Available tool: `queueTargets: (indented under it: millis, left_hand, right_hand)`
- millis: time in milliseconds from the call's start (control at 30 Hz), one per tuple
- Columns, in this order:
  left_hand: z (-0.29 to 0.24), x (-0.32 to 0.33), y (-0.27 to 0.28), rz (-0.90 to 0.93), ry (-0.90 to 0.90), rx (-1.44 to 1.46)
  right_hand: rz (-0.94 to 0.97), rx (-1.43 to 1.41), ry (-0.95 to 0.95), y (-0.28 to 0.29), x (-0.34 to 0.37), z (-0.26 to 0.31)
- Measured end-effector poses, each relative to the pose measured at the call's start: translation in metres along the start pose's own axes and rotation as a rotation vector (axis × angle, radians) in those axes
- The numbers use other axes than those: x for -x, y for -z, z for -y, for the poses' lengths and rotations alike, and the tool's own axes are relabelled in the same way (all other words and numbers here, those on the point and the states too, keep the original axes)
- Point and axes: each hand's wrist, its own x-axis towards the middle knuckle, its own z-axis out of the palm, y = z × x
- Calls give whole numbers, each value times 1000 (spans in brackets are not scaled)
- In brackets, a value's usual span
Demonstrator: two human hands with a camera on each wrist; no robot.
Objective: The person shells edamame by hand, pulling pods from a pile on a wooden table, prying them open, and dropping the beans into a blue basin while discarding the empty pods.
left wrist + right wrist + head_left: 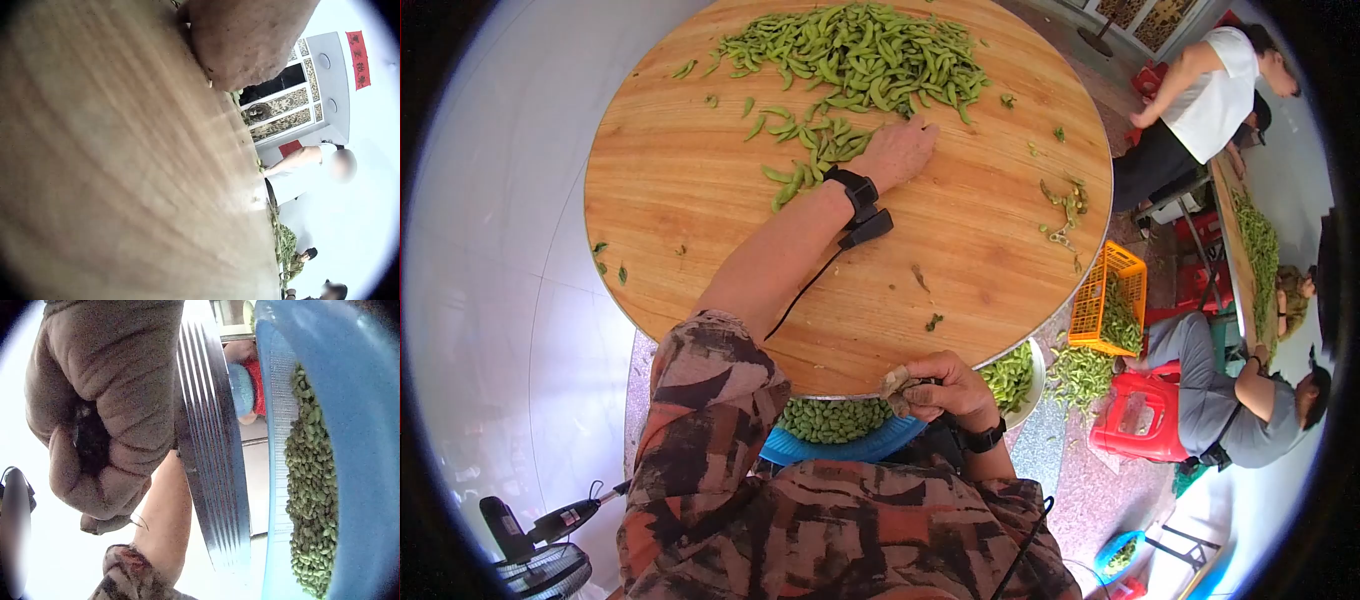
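Pods (870, 60) want a light touch, I'd say; left hand (895, 155) beside them, right hand (945, 388) curled; whether either grips anything, I can't tell.

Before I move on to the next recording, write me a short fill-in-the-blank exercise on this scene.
1. The hand nearest the large pile of green pods is the wearer's ____ hand.
2. The plastic basin below the near edge of the wooden table, holding beans, is coloured ____.
3. The plastic stool beside the seated person in grey is coloured ____.

Missing words: left; blue; red.
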Motion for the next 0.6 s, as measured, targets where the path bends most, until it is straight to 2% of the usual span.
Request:
queueTargets:
  millis: [200,300,600]
  left_hand:
    - [-1,-1,3,-99,80,-20]
    - [-6,0,3,-66,104,-86]
    - [6,10,-3,-146,46,-76]
  right_hand:
    - [14,-8,24,0,-1,-1]
    - [14,-35,19,-2,0,1]
    - [38,-64,29,2,-1,-3]
